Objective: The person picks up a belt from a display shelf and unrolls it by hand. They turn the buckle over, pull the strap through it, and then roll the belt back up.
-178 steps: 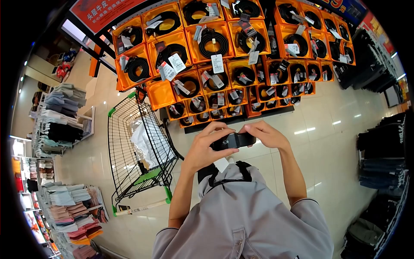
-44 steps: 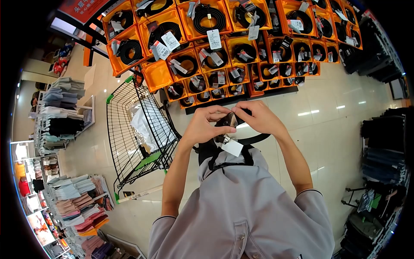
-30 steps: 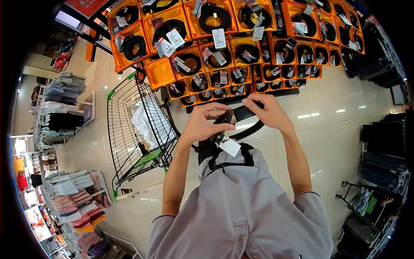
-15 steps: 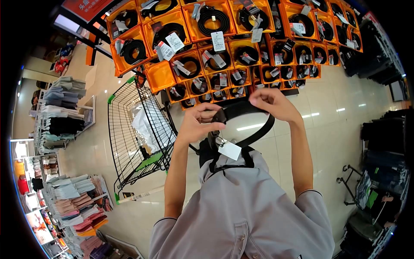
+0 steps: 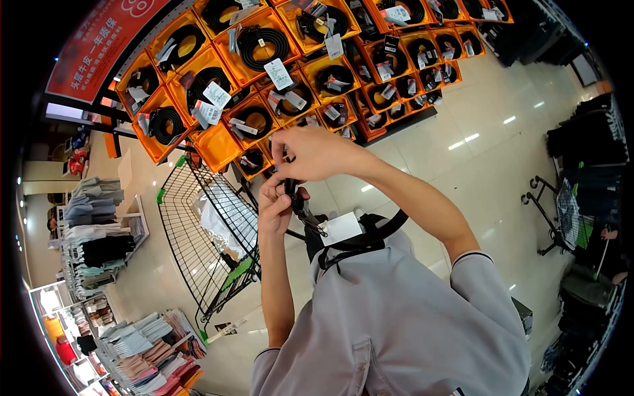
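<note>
One black belt point(image 5: 389, 229) is up in the air before the person's grey shirt point(image 5: 409, 310), off the lower edge of the display of orange boxes point(image 5: 214, 146). Its buckle end point(image 5: 290, 188) is in the left hand point(image 5: 274, 208), whose grip is pinched on it, thumb and fingers bent. The right hand point(image 5: 320, 153) reaches across from the other side, fingers curled down onto the left fingertips; I cannot tell whether its grip has the belt. A white tag point(image 5: 342, 228) hangs just beside the buckle end, and the strap curves past it, dropping from sight behind the right forearm. Coiled belts lie in most of the orange boxes. Just off the display's lower left corner stands a wire cart point(image 5: 160, 196) carrying a white bundle point(image 5: 224, 221). A red sign point(image 5: 99, 53) is fixed beyond the display's upper left corner.
</note>
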`<state>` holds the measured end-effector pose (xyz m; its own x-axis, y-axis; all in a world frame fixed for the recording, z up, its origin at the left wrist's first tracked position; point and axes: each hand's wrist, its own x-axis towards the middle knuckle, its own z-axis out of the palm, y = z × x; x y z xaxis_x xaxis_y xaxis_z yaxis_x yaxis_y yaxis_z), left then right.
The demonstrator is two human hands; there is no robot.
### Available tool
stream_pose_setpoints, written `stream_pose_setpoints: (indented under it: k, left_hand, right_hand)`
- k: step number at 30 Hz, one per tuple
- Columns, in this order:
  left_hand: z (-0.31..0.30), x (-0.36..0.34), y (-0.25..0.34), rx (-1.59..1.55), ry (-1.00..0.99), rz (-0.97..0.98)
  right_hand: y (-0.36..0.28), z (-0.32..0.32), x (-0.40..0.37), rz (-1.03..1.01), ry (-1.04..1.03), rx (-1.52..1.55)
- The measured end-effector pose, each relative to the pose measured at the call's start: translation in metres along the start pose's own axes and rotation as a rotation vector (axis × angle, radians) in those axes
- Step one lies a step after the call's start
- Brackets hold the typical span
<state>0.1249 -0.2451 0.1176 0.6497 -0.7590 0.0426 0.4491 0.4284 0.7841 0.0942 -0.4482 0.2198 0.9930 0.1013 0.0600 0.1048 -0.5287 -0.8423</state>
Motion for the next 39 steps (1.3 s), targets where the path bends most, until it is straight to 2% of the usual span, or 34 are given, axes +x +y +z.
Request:
stream_pose_setpoints:
  k: [5, 7, 9, 11, 15, 17, 23, 27, 30, 32, 33, 35, 39]
  left_hand:
    - [-0.004, -0.002, 0.002, 0.003, 0.068, 0.066]
    - [-0.009, -0.001, 0.005, -0.05, 0.022, 0.079]
    - [-0.011, -0.003, 0.005, -0.066, 0.078, 0.13]
    - [-0.018, -0.006, -0.001, -0.19, 0.156, 0.168]
    - [-0.027, -0.004, -0.004, -0.442, 0.146, 0.199]
    - [-0.022, -0.002, -0.002, -0.451, 0.179, 0.203]
    - [-0.013, 0.006, 0.0, -0.479, 0.181, 0.187]
    - [-0.008, 0.008, 0.001, -0.466, 0.189, 0.151]
    - [-0.005, 0.008, -0.001, -0.438, 0.194, 0.123]
    - [-0.006, 0.007, -0.003, -0.409, 0.2, 0.103]
    - [-0.007, 0.007, -0.004, -0.369, 0.201, 0.089]
    - [-0.01, 0.005, -0.007, -0.329, 0.203, 0.076]
    - [-0.013, 0.0, -0.007, -0.333, 0.195, 0.09]
  right_hand:
    - [-0.005, -0.014, -0.003, 0.003, -0.126, 0.072]
    - [-0.004, -0.023, 0.0, -0.018, -0.115, 0.166]
    - [-0.01, -0.04, -0.004, 0.064, -0.118, 0.203]
    - [-0.003, -0.045, -0.006, 0.114, -0.12, 0.305]
    - [-0.007, -0.051, -0.015, 0.145, -0.116, 0.334]
    - [-0.005, -0.051, -0.016, 0.127, -0.117, 0.357]
    - [0.01, -0.046, -0.007, -0.12, 0.053, 0.273]
    - [0.01, -0.046, -0.001, -0.114, 0.018, 0.279]
    - [0.013, -0.043, 0.007, -0.201, 0.036, 0.241]
    - [0.009, -0.044, 0.011, -0.114, -0.115, 0.24]
    - [0.01, -0.042, 0.013, -0.113, -0.113, 0.241]
    - [0.014, -0.036, 0.018, -0.237, -0.059, 0.09]
    - [0.004, -0.031, 0.018, -0.192, -0.046, 0.068]
